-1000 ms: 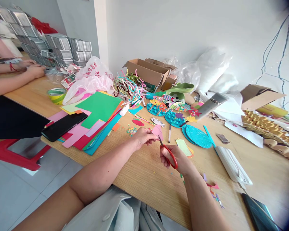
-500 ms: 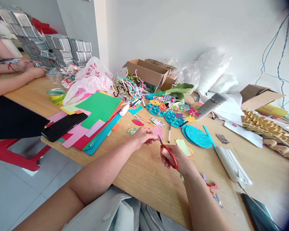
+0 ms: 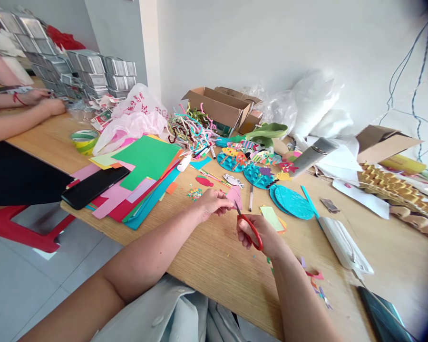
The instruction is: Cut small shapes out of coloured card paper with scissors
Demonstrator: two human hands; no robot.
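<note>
My left hand [image 3: 214, 203] pinches a small piece of pink paper [image 3: 235, 194] above the table. Red-handled scissors [image 3: 256, 232] are in my right hand [image 3: 262, 233], my fingers wrapped round the loops. Their blades meet the lower edge of the pink paper, close to my left fingertips. Just beyond my hands lie a red paper fish [image 3: 204, 181], a black-and-white fish cutout [image 3: 233, 180] and a pen [image 3: 250, 197]. Pale green paper [image 3: 270, 217] lies past my right hand.
Coloured paper sheets [image 3: 153, 159] and a black phone [image 3: 95, 186] lie at left. Blue discs [image 3: 293, 202] and a white power strip [image 3: 344, 244] are at right. Pipe cleaners [image 3: 190, 130] and a cardboard box [image 3: 217, 107] stand behind. Another person's hands [image 3: 44, 102] rest at far left.
The pink paper has turned slightly in my left hand, and the scissors have shifted a little against it. At far left, the other person's hands have moved slightly.
</note>
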